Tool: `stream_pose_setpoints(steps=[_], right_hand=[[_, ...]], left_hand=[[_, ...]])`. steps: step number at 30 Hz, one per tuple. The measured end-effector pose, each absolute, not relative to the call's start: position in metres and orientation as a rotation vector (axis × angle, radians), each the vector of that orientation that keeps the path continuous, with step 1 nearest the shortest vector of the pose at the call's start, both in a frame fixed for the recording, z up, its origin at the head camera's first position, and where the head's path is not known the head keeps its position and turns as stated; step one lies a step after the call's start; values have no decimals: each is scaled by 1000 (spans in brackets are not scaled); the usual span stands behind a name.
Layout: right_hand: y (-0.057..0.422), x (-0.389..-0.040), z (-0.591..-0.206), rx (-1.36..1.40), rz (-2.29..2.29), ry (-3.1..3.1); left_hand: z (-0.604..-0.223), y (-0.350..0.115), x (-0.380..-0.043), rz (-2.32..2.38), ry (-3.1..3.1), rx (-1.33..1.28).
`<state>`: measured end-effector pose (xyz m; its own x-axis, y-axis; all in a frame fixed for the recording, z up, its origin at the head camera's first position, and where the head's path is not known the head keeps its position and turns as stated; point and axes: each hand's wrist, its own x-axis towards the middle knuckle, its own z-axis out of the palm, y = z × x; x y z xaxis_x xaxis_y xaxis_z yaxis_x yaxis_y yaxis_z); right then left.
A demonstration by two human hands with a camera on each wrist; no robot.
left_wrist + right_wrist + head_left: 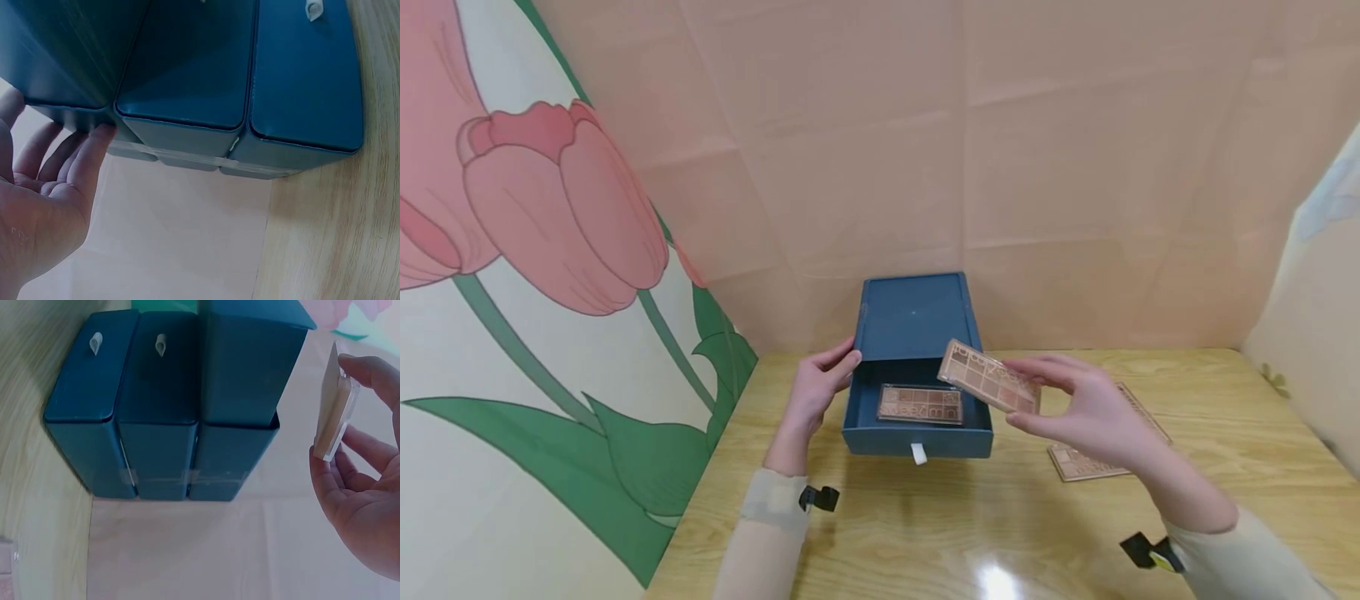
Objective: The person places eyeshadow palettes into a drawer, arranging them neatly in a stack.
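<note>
Pinching a palette (pixel 983 375), the right hand (pixel 1090 408) partly hides others (pixel 1082 468); the left hand (pixel 812 396), fingers (pixel 87 159) relaxed, touches a cabinet (pixel 913 312).

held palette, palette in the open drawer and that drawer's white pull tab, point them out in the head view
Held palette (pixel 988 377), head view: middle of its face
Stored palette (pixel 921 405), head view: centre of its cover
White pull tab (pixel 919 453), head view: its middle

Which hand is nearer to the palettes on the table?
Right. The right hand is raised near those palettes; the left hand touches the box on its left, farther away.
</note>
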<state>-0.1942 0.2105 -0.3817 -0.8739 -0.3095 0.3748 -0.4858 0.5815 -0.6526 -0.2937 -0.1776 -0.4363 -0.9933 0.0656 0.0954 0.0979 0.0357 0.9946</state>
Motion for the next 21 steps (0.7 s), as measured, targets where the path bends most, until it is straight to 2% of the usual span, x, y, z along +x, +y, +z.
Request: stream_pose_setpoints(steps=[21], right_hand=[[171, -212, -366, 831, 1053, -2646]], left_hand=[[-436, -179, -293, -2188, -2206, -196]])
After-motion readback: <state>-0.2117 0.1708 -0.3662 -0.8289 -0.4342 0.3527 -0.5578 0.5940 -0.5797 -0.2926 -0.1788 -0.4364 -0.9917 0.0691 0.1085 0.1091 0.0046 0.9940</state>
